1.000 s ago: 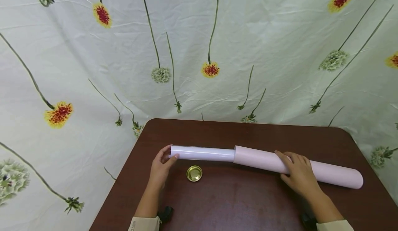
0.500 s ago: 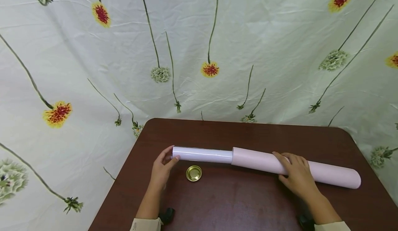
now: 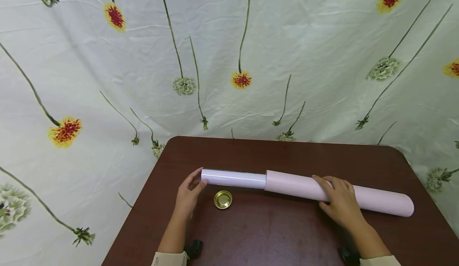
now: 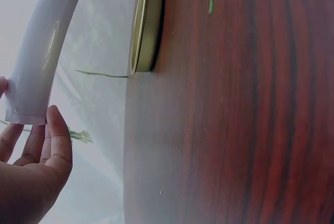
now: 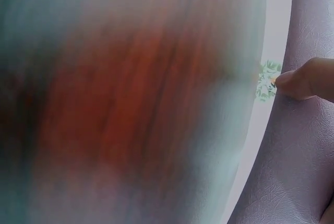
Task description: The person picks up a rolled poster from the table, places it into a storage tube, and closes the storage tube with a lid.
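A glossy white roll of paper (image 3: 233, 178) sticks out of the left end of a pale pink tube (image 3: 290, 185). My left hand (image 3: 189, 194) holds the roll's outer end, thumb in front and fingers behind and around the edge, as the left wrist view also shows with the roll (image 4: 44, 41). My right hand (image 3: 340, 204) grips the tube near its middle from above. In the right wrist view the thumb (image 5: 305, 80) presses on the tube's leathery, textured surface (image 5: 292, 166). The rest of the roll is hidden inside the tube.
A small round gold-coloured lid (image 3: 223, 200) lies on the dark reddish-brown table (image 3: 272, 234), just in front of the roll. Behind the table hangs a white cloth (image 3: 215, 59) printed with flowers. Dark wrist straps (image 3: 195, 249) show below the hands.
The visible length of the white roll has become shorter as it slides into the tube. My left hand has shifted slightly right, and my right hand with the tube slightly left.
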`<action>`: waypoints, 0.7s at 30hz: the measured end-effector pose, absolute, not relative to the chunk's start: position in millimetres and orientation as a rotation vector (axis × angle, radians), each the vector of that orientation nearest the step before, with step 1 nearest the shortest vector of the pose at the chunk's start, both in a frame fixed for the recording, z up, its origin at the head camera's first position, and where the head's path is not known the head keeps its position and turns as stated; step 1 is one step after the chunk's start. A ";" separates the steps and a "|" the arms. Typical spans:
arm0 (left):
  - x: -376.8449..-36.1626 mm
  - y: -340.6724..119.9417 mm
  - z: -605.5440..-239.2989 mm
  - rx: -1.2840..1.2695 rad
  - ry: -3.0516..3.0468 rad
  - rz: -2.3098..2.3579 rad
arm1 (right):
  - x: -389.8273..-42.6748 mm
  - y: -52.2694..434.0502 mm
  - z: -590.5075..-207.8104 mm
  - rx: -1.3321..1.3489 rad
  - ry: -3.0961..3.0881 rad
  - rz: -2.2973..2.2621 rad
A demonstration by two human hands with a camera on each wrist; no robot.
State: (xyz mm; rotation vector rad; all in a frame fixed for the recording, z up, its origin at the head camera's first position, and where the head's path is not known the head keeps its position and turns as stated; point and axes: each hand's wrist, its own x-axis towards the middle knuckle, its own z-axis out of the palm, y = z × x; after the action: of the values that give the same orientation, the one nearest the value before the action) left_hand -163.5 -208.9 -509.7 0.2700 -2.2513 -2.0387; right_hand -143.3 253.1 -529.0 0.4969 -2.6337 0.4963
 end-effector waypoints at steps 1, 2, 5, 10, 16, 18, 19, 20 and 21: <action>-163.7 -208.7 -510.0 0.266 -2.251 -2.041 | -143.3 252.8 -529.0 0.498 -2.631 0.498; -163.9 -208.5 -510.4 0.265 -2.250 -2.046 | -143.2 252.3 -529.2 0.499 -2.629 0.500; -164.5 -208.0 -511.2 0.255 -2.251 -2.048 | -143.3 251.2 -529.1 0.503 -2.625 0.501; -165.0 -206.4 -511.2 0.253 -2.249 -2.040 | -143.2 249.5 -528.4 0.498 -2.630 0.502; -164.7 -204.8 -511.6 0.240 -2.239 -2.070 | -142.5 247.5 -527.4 0.498 -2.639 0.507; -164.4 -204.1 -511.5 0.231 -2.225 -2.094 | -142.2 247.0 -526.7 0.503 -2.640 0.508; -164.1 -203.6 -511.3 0.225 -2.218 -2.106 | -142.0 246.7 -526.5 0.504 -2.642 0.507; -164.0 -203.1 -511.2 0.222 -2.210 -2.117 | -141.7 246.4 -526.2 0.505 -2.643 0.507; -163.7 -202.6 -510.9 0.219 -2.206 -2.125 | -141.5 246.0 -526.0 0.507 -2.643 0.509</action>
State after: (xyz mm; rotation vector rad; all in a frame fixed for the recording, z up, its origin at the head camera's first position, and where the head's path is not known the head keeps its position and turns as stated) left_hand -163.7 -202.6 -510.9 0.2192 -2.2058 -2.1245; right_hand -141.5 246.0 -526.0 0.5074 -2.6429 0.5090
